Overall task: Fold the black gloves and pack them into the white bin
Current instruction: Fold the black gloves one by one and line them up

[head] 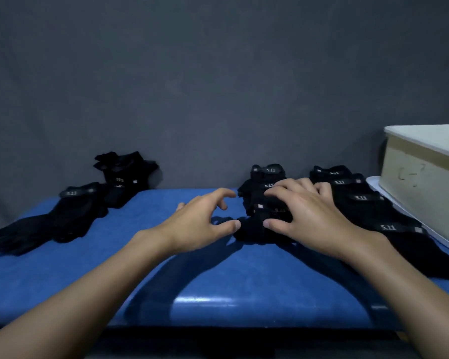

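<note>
A stack of folded black gloves (257,230) with "5.11" tags sits at the middle of the blue table (218,278). My right hand (303,211) lies over this stack, fingers curled across its top and thumb pressed against the front glove. My left hand (202,221) hovers just left of it, fingers spread and curved, thumb tip touching the front glove's edge. The white bin (423,174) stands at the far right; its inside is hidden.
A row of overlapping black gloves (389,224) lies between the stack and the bin. Unfolded gloves (70,216) lie at the left, with another pile (125,174) behind them. A white lid (402,213) sits under the bin. A grey backdrop hangs behind.
</note>
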`<act>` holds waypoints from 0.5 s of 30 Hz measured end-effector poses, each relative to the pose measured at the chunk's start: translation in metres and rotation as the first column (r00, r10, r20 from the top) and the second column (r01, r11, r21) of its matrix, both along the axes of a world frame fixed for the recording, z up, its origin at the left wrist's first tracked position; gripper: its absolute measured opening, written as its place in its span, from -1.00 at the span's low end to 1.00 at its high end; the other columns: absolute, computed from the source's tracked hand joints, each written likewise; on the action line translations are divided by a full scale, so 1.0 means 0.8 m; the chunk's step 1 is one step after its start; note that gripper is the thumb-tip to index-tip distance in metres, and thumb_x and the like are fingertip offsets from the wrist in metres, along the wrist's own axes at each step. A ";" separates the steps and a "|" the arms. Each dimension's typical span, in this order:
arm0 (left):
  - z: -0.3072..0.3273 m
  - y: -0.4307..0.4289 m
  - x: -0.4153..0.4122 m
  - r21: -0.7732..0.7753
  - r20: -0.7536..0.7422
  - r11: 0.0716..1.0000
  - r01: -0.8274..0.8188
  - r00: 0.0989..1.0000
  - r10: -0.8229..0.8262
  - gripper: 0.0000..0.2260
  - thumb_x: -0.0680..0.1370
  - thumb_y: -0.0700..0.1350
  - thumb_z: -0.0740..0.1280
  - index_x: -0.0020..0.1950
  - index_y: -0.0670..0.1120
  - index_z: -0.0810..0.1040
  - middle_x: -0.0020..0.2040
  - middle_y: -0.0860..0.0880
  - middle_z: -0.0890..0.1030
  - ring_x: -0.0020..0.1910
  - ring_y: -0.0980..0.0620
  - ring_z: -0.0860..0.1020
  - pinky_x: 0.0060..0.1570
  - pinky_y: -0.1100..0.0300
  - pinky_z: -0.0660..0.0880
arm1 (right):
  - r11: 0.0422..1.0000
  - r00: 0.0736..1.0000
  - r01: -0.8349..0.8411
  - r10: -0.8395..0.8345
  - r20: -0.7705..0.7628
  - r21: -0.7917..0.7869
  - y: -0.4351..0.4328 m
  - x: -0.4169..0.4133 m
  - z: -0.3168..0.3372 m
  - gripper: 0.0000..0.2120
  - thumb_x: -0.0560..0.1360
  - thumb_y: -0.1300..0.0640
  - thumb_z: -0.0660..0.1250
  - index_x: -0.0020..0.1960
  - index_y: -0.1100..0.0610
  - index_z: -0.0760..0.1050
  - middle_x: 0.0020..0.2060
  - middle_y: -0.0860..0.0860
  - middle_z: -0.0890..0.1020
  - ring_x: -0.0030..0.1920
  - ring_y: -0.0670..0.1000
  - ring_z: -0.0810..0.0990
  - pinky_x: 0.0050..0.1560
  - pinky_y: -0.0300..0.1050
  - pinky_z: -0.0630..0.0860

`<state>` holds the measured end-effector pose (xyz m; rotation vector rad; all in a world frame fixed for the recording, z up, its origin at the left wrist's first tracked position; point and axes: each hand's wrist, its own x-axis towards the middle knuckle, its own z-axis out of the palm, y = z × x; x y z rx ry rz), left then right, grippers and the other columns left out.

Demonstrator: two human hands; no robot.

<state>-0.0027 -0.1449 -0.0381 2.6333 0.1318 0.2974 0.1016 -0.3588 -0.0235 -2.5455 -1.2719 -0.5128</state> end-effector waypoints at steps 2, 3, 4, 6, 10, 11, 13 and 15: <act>-0.001 0.021 -0.006 0.000 -0.004 1.000 -0.028 1.000 0.028 -0.49 0.37 0.42 0.23 0.29 0.39 0.27 0.18 0.23 0.48 0.13 0.15 0.53 0.30 -0.08 0.41 | 0.999 0.999 -0.048 0.047 -0.011 -0.001 0.030 -0.003 0.004 -0.51 0.49 -0.28 0.25 0.36 -0.15 0.36 0.32 -0.23 0.37 0.31 -0.08 0.28 0.25 -0.03 0.14; -0.001 0.033 -0.008 -0.003 -0.001 0.999 -0.042 0.999 0.042 -0.53 0.42 0.38 0.26 0.30 0.36 0.29 0.18 0.23 0.48 0.12 0.15 0.54 0.30 -0.07 0.41 | 0.998 0.998 -0.065 0.065 -0.017 -0.007 0.047 -0.005 0.006 -0.53 0.50 -0.27 0.24 0.35 -0.15 0.37 0.30 -0.23 0.38 0.30 -0.08 0.29 0.25 -0.03 0.14; 0.000 0.046 -0.011 -0.002 0.004 0.998 -0.059 0.998 0.059 -0.56 0.46 0.33 0.27 0.31 0.33 0.32 0.17 0.23 0.49 0.11 0.15 0.55 0.30 -0.07 0.41 | 0.996 0.996 -0.086 0.085 -0.024 -0.013 0.065 -0.006 0.007 -0.55 0.51 -0.25 0.23 0.35 -0.14 0.37 0.29 -0.23 0.38 0.28 -0.08 0.29 0.24 -0.03 0.14; 0.003 0.076 -0.020 0.025 0.015 0.996 -0.087 0.996 0.087 -0.58 0.46 0.29 0.25 0.31 0.28 0.37 0.17 0.21 0.50 0.12 0.14 0.55 0.29 -0.07 0.42 | 0.991 0.990 -0.132 0.132 -0.041 -0.016 0.105 -0.011 0.009 -0.58 0.52 -0.22 0.23 0.34 -0.14 0.37 0.28 -0.22 0.38 0.27 -0.08 0.30 0.23 -0.05 0.13; 0.014 0.146 -0.044 0.138 0.050 0.973 -0.182 0.983 0.177 -0.56 0.46 0.25 0.18 0.31 0.18 0.46 0.19 0.16 0.53 0.21 0.10 0.50 0.28 -0.08 0.42 | 0.975 0.966 -0.223 0.223 -0.129 0.014 0.195 -0.027 0.011 -0.62 0.54 -0.17 0.25 0.33 -0.12 0.39 0.29 -0.18 0.40 0.29 -0.07 0.32 0.27 -0.05 0.13; 0.017 0.164 -0.051 0.176 0.072 0.960 -0.216 0.976 0.206 -0.57 0.48 0.23 0.18 0.30 0.15 0.49 0.20 0.15 0.54 0.23 0.08 0.50 0.28 -0.08 0.41 | 0.970 0.958 -0.242 0.243 -0.152 0.025 0.217 -0.031 0.010 -0.62 0.54 -0.15 0.26 0.33 -0.12 0.40 0.29 -0.17 0.40 0.30 -0.07 0.32 0.28 -0.05 0.13; 0.022 0.198 -0.064 0.230 0.116 0.931 -0.283 0.958 0.262 -0.66 0.54 0.16 0.24 0.28 0.11 0.52 0.24 0.12 0.53 0.26 0.05 0.47 0.28 -0.07 0.38 | 0.962 0.946 -0.271 0.270 -0.182 0.022 0.260 -0.036 0.007 -0.62 0.54 -0.13 0.27 0.33 -0.10 0.41 0.30 -0.14 0.40 0.31 -0.05 0.32 0.29 -0.03 0.15; 0.024 0.229 -0.075 0.227 0.175 0.909 -0.350 0.933 0.315 -0.73 0.57 0.08 0.28 0.25 0.10 0.54 0.23 0.11 0.53 0.24 0.01 0.46 0.26 -0.07 0.38 | 0.957 0.936 -0.288 0.286 -0.207 0.019 0.298 -0.040 0.006 -0.61 0.54 -0.12 0.28 0.34 -0.09 0.41 0.30 -0.12 0.39 0.32 -0.05 0.32 0.32 0.00 0.16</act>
